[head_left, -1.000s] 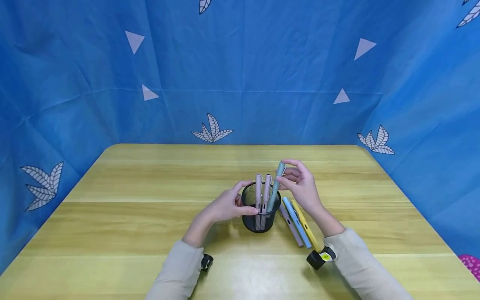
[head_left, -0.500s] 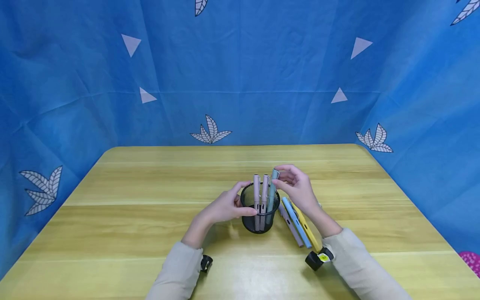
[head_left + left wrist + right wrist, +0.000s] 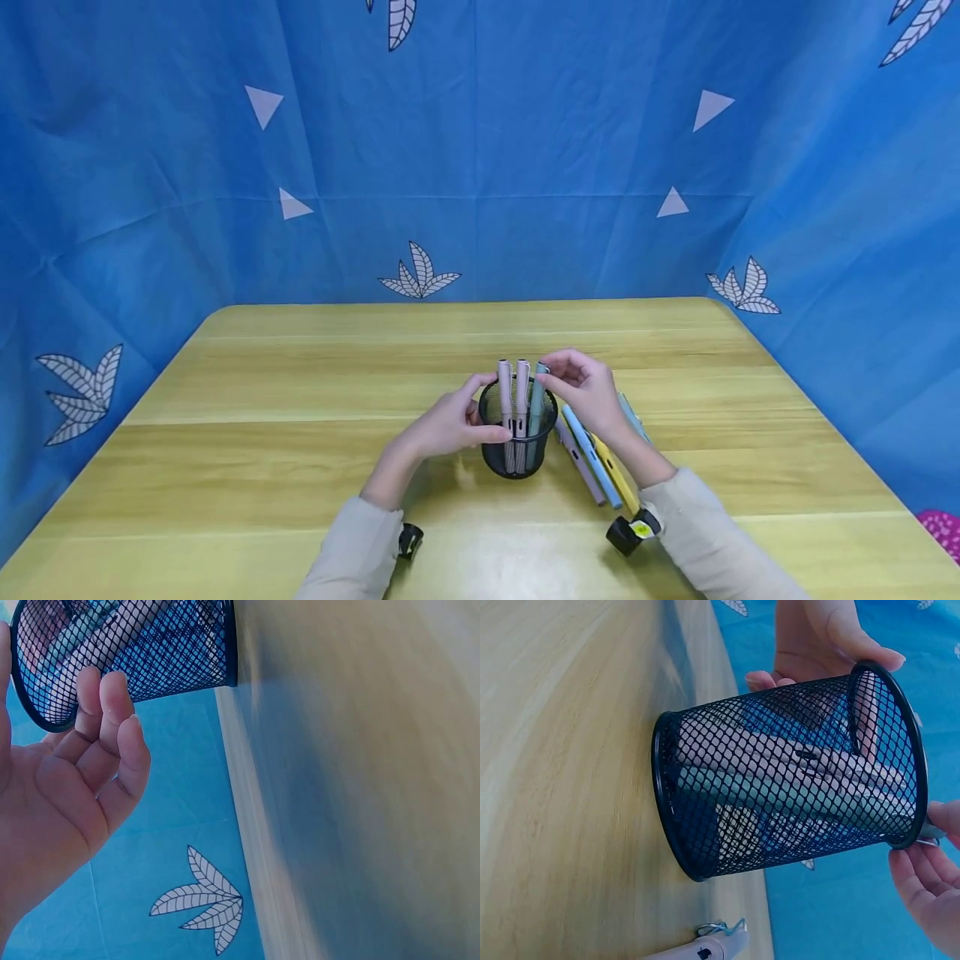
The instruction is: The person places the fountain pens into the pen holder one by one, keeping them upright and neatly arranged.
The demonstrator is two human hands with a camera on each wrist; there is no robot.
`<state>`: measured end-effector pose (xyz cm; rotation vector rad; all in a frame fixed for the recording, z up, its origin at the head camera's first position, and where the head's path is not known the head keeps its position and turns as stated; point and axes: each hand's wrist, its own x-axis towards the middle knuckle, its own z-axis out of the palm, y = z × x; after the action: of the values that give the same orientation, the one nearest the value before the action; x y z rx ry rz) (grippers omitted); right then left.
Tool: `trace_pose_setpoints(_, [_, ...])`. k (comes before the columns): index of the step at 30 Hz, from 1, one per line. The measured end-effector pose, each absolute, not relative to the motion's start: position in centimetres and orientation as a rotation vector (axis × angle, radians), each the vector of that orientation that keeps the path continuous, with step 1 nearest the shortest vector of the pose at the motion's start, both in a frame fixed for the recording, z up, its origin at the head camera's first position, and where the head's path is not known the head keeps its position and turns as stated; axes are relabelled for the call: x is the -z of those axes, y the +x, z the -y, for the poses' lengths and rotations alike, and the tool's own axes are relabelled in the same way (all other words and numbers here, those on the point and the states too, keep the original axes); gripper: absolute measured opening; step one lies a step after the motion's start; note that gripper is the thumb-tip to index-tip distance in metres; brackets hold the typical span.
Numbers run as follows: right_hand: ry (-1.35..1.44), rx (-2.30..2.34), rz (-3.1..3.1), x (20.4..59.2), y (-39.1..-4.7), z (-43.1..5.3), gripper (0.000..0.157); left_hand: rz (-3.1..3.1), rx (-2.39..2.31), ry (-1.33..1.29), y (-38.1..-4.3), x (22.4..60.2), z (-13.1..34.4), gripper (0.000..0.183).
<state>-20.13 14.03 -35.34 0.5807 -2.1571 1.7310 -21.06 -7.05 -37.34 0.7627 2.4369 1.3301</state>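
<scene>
A black mesh pen cup (image 3: pixel 495 460) stands upright on the table, and my left hand (image 3: pixel 448 423) holds it by the rim, thumb at the near side and index finger at the far side. Two pale purple pens (image 3: pixel 506 402) stand inside. Beside them is a green pen (image 3: pixel 536 412), its lower part in the cup; my right hand (image 3: pixel 591 396) pinches its capped top between thumb and fingers. Through the mesh (image 3: pixel 795 772) in the right wrist view, the pens' barrels show. In the left wrist view, the left hand's other fingers (image 3: pixel 112 750) are bent near the cup's wall.
Right of the cup lie a purple pen (image 3: pixel 582 467), a light blue pen (image 3: pixel 593 457) and a yellow pen (image 3: pixel 618 477) side by side. Another greenish pen (image 3: pixel 634 417) lies partly behind the right forearm. A blue cloth (image 3: pixel 480 150) hangs behind the wooden table (image 3: pixel 300 467).
The right hand has moved left and downward with the green pen, which now stands more upright and deeper in the cup. The left hand keeps its hold. The head view has tilted slightly upward.
</scene>
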Motion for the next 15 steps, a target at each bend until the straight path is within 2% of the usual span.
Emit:
trace_pose_setpoints(8, [0.561,-1.719,2.168,36.54,-21.12,-14.62,0.018,-2.423,-1.343,0.769,-21.11,37.30,6.97,0.076])
trace_pose_setpoints(15, [0.546,-1.759,2.171,36.49,-20.85,-14.63,0.026,-2.429,-1.336,0.770,-21.01,37.31,7.02,0.076])
